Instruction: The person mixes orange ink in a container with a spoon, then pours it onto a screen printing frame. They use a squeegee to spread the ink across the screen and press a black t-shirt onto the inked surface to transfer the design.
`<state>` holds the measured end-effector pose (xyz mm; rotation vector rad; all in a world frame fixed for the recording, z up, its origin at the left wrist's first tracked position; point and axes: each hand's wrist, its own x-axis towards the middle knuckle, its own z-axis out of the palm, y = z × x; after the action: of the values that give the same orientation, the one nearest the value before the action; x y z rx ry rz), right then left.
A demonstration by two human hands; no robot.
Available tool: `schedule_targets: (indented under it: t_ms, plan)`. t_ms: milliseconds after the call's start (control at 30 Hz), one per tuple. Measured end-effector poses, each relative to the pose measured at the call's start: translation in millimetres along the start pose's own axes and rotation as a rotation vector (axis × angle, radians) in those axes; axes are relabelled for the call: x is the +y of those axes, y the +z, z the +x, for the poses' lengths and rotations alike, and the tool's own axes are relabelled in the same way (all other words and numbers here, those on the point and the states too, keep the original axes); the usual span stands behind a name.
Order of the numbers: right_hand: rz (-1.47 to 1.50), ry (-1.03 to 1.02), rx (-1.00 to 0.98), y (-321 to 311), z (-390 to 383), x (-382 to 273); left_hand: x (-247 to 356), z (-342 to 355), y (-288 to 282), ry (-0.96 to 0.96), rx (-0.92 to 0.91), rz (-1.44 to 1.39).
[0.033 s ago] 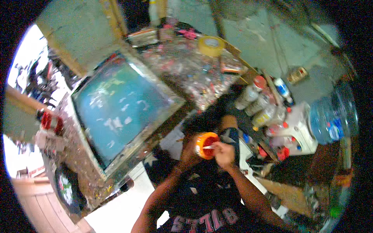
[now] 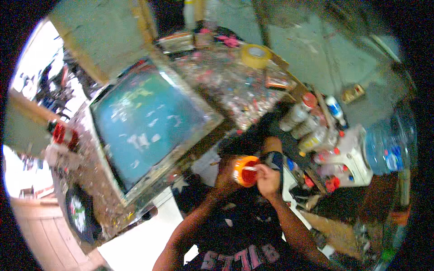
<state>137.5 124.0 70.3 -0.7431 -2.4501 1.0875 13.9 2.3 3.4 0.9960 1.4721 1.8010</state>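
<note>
My left hand (image 2: 226, 174) is wrapped round an orange round container (image 2: 238, 171) with a white-marked side, held over my lap. Its open mouth is tilted toward my right hand, and red stuff (image 2: 248, 178) shows inside. Between the fingers of my right hand (image 2: 268, 181) is a thin whitish stick (image 2: 251, 168), its far end reaching into the container's mouth. Blur hides the exact shape of the stick's tip. Part of my left hand is in shadow behind the container.
A framed blue-green screen (image 2: 149, 122) lies on the paint-stained table ahead left. Beyond it, a roll of yellow tape (image 2: 256, 56) rests on a speckled surface. Several bottles (image 2: 313, 137), a white jug (image 2: 357, 165) and a large blue water bottle (image 2: 384, 147) stand to the right.
The whole scene has shifted slightly rightward in view. Both hands keep their holds, and the stick sits a little higher across the container's mouth.
</note>
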Motion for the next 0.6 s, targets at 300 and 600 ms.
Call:
schedule_targets:
  t_ms: [300, 600]
  plan:
    - [-0.019, -0.196, 0.060, 13, 22, 17, 19, -7, -7, 0.147, 0.185, 0.228]
    - [-0.202, -0.127, -0.145, 11, 34, 8, -16, -9, -3, 0.071, 0.253, 0.163]
